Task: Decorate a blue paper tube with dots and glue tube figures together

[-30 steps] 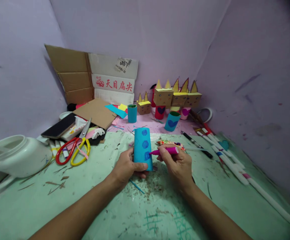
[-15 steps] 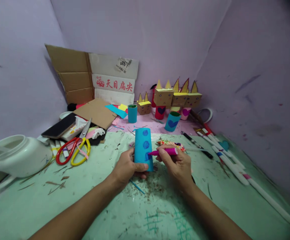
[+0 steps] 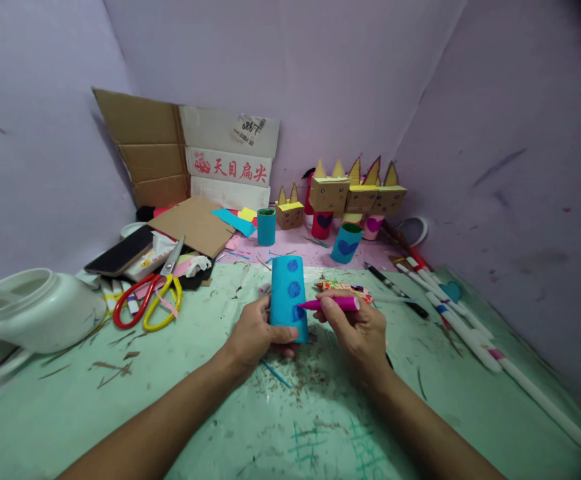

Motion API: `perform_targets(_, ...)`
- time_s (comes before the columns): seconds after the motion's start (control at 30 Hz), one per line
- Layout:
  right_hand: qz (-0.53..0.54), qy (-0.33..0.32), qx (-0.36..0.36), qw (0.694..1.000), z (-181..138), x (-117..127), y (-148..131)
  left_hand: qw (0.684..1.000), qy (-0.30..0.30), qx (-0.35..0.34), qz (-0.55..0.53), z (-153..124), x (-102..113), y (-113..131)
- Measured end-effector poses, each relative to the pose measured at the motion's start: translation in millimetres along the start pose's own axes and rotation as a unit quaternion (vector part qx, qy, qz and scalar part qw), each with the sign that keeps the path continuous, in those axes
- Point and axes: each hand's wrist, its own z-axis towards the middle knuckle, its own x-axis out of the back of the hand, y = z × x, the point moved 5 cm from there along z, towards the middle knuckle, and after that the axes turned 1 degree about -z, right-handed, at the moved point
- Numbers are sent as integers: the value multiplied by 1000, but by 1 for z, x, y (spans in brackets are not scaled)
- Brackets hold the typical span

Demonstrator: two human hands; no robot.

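Note:
My left hand (image 3: 260, 333) grips the lower end of a blue paper-covered tube (image 3: 283, 297), thumb across its front. Three dark blue round spots run down the tube's face; the lowest is only partly coloured. In my right hand (image 3: 357, 330) is a magenta marker (image 3: 340, 304), held like a pen, its tip against the lowest spot. Just behind the right hand lies an orange-tipped pencil with a patterned wrap (image 3: 345, 288).
Red-and-yellow scissors (image 3: 153, 293), a phone (image 3: 120, 250) and a white pot (image 3: 35, 310) are on the left. Cat-headed cardboard figures (image 3: 330, 195) and blue tubes (image 3: 266, 228) stand at the back. Several white markers (image 3: 463, 330) lie right.
The view has shifted very slightly. The marker tip stays on the lowest spot, with hardly any visible movement of either hand.

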Motion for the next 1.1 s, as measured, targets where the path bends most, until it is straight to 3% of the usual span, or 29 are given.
perform_targets(1.1,26,-27,4,999,2,-6,-2,1000,-2,-1,2,1,0,0)
